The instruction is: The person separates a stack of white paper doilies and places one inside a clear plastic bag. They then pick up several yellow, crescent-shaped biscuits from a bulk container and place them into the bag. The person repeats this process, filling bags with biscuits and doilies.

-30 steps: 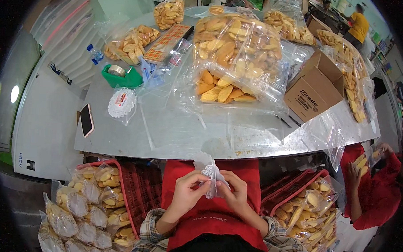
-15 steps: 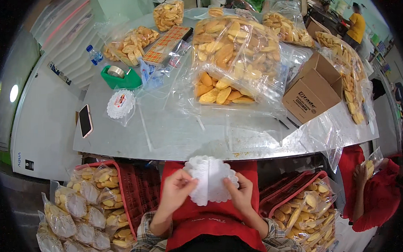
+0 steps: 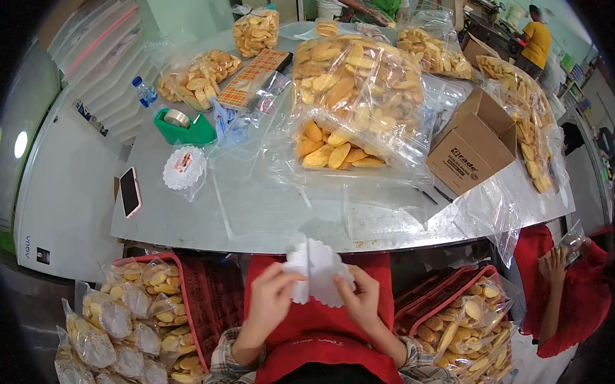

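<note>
In front of my red apron, just off the table's near edge, I hold white scalloped paper doilies (image 3: pixel 325 275) in both hands. My left hand (image 3: pixel 270 298) has its fingers closed on the left part, which stands folded up along a crease near the middle. My right hand (image 3: pixel 361 297) pinches the right part, thumb on top and fingers underneath. How many sheets there are I cannot tell. On the table, a bagged stack of similar doilies (image 3: pixel 184 167) with a printed label lies to the left.
A big clear bag of oval bread slices (image 3: pixel 355 78) fills the table's middle. Around it are a cardboard box (image 3: pixel 464 153), a green tape dispenser (image 3: pixel 184 129) and a phone (image 3: pixel 129 192). Red crates (image 3: pixel 208 310) of bagged slices flank me. A person in red (image 3: pixel 561 295) handles a clear bag at right.
The doilies' left part has tipped up and looks narrower, my left hand moving slightly right with it. The right-hand co-worker's hand has shifted on the bag. The whole view has tilted slightly.
</note>
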`<state>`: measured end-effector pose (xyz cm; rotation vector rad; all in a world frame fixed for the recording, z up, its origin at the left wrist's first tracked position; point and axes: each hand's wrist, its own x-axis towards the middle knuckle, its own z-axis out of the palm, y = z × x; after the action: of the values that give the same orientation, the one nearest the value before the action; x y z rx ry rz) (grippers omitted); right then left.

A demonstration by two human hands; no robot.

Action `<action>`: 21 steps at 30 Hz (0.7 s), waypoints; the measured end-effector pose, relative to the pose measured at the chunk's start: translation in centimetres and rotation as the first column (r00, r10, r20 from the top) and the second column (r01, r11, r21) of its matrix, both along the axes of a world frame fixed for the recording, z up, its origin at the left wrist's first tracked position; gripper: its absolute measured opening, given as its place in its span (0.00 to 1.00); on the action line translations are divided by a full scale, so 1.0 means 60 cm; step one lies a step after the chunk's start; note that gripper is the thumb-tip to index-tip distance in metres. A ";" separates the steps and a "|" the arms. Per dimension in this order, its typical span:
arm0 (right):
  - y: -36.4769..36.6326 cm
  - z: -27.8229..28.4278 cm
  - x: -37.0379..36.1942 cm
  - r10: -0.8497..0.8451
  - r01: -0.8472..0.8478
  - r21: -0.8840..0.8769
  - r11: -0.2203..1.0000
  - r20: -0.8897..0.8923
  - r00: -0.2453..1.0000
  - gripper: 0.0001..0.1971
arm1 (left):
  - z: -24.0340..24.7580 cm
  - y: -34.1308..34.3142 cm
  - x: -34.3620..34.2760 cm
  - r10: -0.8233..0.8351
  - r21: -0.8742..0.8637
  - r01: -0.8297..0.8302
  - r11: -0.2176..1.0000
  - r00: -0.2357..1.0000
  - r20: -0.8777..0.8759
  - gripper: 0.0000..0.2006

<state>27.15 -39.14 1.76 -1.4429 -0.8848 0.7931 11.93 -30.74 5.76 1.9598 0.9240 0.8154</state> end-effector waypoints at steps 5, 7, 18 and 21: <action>0.005 0.017 -0.008 0.149 -0.171 0.129 0.977 0.162 0.976 0.09 | -0.011 -0.018 0.026 -0.045 -0.085 0.049 0.995 0.998 0.051 0.12; 0.005 0.017 -0.003 0.170 -0.188 0.135 0.973 0.132 0.977 0.09 | -0.011 -0.019 0.026 -0.059 -0.163 0.074 0.984 0.994 0.093 0.10; 0.006 0.013 -0.007 0.160 -0.179 0.120 0.976 0.153 0.975 0.08 | -0.017 -0.023 0.029 -0.017 -0.283 0.064 0.957 0.986 0.166 0.06; 0.006 0.008 -0.008 0.156 -0.174 0.123 0.977 0.140 0.978 0.08 | -0.020 -0.021 0.027 -0.046 -0.250 0.085 0.965 0.987 0.156 0.04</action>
<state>26.65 -38.81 2.22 -1.3254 -1.1484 0.7534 13.53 -32.02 4.54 1.6732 0.8273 0.7534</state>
